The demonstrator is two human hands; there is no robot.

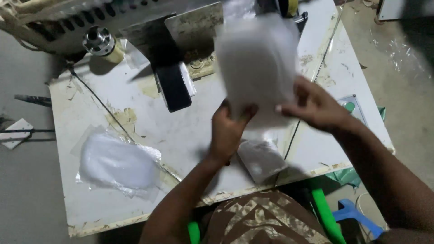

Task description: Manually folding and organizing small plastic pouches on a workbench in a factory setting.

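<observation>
Here both hands hold one clear plastic bag [255,68] up above the white tabletop [190,135], near its middle and toward the far side. The bag is blurred, a pale, cloudy rectangle; its long axis runs roughly away from the person, upright in the view, with the lower short edge at the hands and the upper edge toward the machine [81,27] at the back of the tabletop. The left hand [228,131] is closed on the bag's lower left corner, thumb pressed up against the film. The right hand [314,106] pinches the lower right edge, fingers bent around it.

Just below the left hand a second, smaller clear packet [262,158] lies flat on the tabletop, tilted, its long axis slanting from near left to far right edge of the tabletop. Well apart, on the near left part of the tabletop, a loose pile of clear bags [117,165] lies flat, long axis running left to right with a slight tilt. A dark rectangular plate [174,86] sticks out from under the machine, pointing toward the person. On the right side of the tabletop sits a small grey box with a round green button [349,106], just beyond the right wrist.
</observation>
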